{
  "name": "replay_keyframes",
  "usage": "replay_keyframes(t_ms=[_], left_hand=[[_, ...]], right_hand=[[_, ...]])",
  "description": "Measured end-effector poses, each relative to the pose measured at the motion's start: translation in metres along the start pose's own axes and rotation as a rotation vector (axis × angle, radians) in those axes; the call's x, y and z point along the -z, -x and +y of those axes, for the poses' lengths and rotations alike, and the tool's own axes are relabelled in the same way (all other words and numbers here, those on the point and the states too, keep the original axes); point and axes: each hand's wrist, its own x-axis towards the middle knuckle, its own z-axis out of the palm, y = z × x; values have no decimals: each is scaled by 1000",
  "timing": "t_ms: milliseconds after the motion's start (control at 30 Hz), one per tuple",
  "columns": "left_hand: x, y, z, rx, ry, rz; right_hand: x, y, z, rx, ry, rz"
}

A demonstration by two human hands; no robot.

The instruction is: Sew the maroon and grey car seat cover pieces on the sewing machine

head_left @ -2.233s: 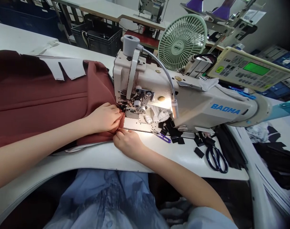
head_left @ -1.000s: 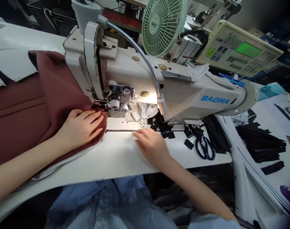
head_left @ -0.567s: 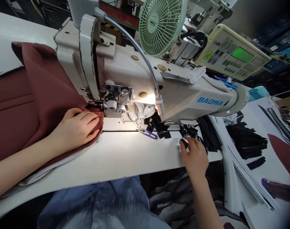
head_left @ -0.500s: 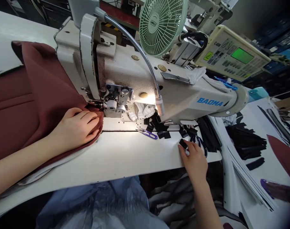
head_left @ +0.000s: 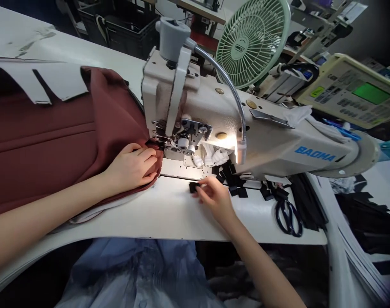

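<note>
My left hand (head_left: 130, 167) rests on the maroon fabric (head_left: 117, 115) with bent fingers, gripping its layered edge beside the presser foot area of the sewing machine (head_left: 195, 98). The thumb is mostly hidden. Over the front of the white table, my right hand (head_left: 214, 196) pinches a small black fabric piece (head_left: 194, 187) between thumb and fingers, a short way right of the maroon edge. More black pieces (head_left: 242, 192) lie scattered beneath the machine arm. The thread snips seen earlier are hidden behind my right hand.
Dark-handled scissors (head_left: 288, 218) lie at the table's right end, next to stacked black strips (head_left: 307, 201). White crumpled bits (head_left: 218, 157) sit by the needle plate. A green fan (head_left: 254, 42) and a control panel (head_left: 352, 90) stand behind the machine. A lamp (head_left: 241, 149) lights the work.
My right hand has moved left from the table's right side towards the needle area, carrying the black piece. My left hand stays on the maroon fabric. The camera view has shifted left.
</note>
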Motion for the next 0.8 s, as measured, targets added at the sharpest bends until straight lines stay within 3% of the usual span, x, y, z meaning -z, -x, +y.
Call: replay_keyframes(t_ms=[100, 233, 467, 700, 800], left_hand=[[0, 1, 1, 32, 16, 68], [-1, 0, 1, 89, 28, 142], [-4, -2, -6, 51, 82, 89], [-8, 0, -7, 66, 89, 66], [-8, 1, -6, 62, 57, 65]], right_hand=[[-49, -54, -27, -42, -192, -130], [-81, -98, -45, -8, -30, -113], [-86, -98, -33, 99, 222, -30], [-75, -107, -41, 102, 373, -222], [-76, -102, -45, 159, 547, -219]])
